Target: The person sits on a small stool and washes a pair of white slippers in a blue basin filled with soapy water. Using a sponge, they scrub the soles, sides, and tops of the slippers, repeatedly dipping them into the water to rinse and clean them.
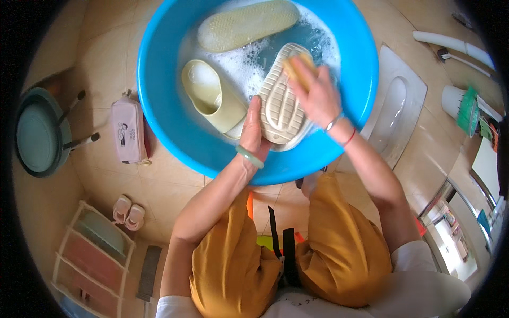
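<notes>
Over a large blue basin [360, 79] of soapy water, my left hand [253, 135] grips a cream slipper [281, 100] by its lower left edge. The slipper's grooved sole faces up. My right hand [321, 98], slightly blurred, is closed on a yellow scrubber [299, 71], which rests against the upper right part of that sole; whether it is a brush or a sponge I cannot tell. Left of my left hand, a pale yellow-green slipper [228, 114] lies in the suds with foam inside. Along the far side floats a pale textured insole-shaped piece [248, 25].
A white squat toilet [392, 114] is set in the tiled floor to the right. On the left are a pink bag [127, 130], a green-grey folding stool [40, 135], pink shoes [129, 213] and a drawer unit [95, 259]. My knees are just below the basin.
</notes>
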Tool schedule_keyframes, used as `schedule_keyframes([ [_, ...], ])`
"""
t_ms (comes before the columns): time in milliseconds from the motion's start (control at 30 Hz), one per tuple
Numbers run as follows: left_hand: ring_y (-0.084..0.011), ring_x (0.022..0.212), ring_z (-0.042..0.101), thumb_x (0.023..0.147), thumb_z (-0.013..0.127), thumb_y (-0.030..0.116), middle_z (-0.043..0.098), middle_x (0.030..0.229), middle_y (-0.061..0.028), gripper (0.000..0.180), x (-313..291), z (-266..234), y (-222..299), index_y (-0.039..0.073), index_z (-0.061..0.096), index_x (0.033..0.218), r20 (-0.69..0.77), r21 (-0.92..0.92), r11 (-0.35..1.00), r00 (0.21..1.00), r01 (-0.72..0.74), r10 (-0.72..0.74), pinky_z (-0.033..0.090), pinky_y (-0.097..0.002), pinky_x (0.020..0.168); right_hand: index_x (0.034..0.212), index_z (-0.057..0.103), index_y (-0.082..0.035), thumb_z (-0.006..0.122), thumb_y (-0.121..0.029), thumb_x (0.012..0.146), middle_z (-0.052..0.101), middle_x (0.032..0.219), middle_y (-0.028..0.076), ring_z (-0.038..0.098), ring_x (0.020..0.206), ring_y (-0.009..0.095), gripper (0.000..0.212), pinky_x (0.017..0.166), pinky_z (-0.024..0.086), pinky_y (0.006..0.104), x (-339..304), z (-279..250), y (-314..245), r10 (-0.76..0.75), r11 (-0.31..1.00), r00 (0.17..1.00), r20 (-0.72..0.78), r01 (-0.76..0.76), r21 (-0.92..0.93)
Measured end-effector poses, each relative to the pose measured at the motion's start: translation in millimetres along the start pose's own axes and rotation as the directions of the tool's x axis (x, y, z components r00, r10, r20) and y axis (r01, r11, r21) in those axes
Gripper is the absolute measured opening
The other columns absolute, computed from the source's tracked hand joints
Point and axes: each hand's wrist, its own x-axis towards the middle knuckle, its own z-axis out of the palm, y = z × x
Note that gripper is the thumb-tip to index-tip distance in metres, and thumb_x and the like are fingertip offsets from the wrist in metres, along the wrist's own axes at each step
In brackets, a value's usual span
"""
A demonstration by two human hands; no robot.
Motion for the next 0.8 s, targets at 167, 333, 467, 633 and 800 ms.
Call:
schedule_keyframes([
  [167, -0.0241, 0.118, 0.061, 0.099, 0.042, 0.065, 0.062, 0.132, -0.0098, 0.069, 3.9, -22.5, -2.5, 0.008, 0.054, 0.137, -0.019, -0.112, 0.979, 0.984, 0.171, -0.175, 0.048, -0.0388, 0.104, 0.143, 0.051, -0.027, 0.068, -0.034, 0.089, 0.047, 0.104, 0.016, 0.06, 0.085, 0.038, 0.056, 0.068, 0.054, 0.0467, -82.6, -6.0, -57.1, -0.286, 0.956, 0.946, 0.151, 0.272, 0.11],
  [333, -0.024, 0.125, 0.058, 0.1, 0.042, 0.061, 0.058, 0.139, -0.0067, 0.065, 3.5, -17.6, -9.3, 0.014, 0.045, 0.146, -0.067, 0.068, 0.997, 0.997, -0.029, 0.033, 0.048, -0.0438, 0.105, 0.137, 0.056, -0.03, 0.064, -0.035, 0.091, 0.051, 0.103, 0.016, 0.061, 0.085, 0.037, 0.047, 0.065, 0.053, 0.0469, -17.0, 12.1, -43.5, -0.193, 0.978, 0.979, 0.064, 0.197, -0.069],
  [467, -0.0233, 0.127, 0.057, 0.101, 0.045, 0.057, 0.054, 0.144, -0.0068, 0.064, 4.3, -0.4, -10.4, 0.012, 0.043, 0.147, -0.044, 0.063, 0.997, 0.998, -0.034, 0.037, 0.046, -0.0412, 0.108, 0.139, 0.053, -0.028, 0.059, -0.04, 0.094, 0.053, 0.107, 0.02, 0.063, 0.087, 0.04, 0.047, 0.071, 0.053, 0.0503, 62.6, 13.9, 5.0, 0.031, 0.973, 0.999, -0.026, -0.036, -0.229],
  [633, -0.0228, 0.126, 0.057, 0.1, 0.044, 0.06, 0.057, 0.14, -0.006, 0.066, 4.4, -8.9, -11.2, 0.012, 0.046, 0.145, -0.075, 0.016, 0.996, 0.994, -0.082, 0.083, 0.046, -0.0396, 0.107, 0.144, 0.049, -0.028, 0.062, -0.038, 0.093, 0.048, 0.103, 0.018, 0.06, 0.084, 0.039, 0.054, 0.07, 0.053, 0.0493, -11.4, 5.6, -33.3, -0.057, 0.989, 0.991, 0.12, 0.073, -0.132],
  [800, -0.0214, 0.122, 0.059, 0.1, 0.042, 0.063, 0.06, 0.134, -0.0045, 0.064, -0.3, -14.0, -10.9, 0.014, 0.051, 0.14, -0.124, 0.026, 0.999, 0.992, -0.023, 0.026, 0.047, -0.0398, 0.105, 0.142, 0.052, -0.033, 0.065, -0.039, 0.091, 0.048, 0.102, 0.016, 0.06, 0.083, 0.038, 0.053, 0.068, 0.053, 0.0488, -58.4, 1.8, -49.2, -0.233, 0.969, 0.963, 0.135, 0.242, -0.05],
])
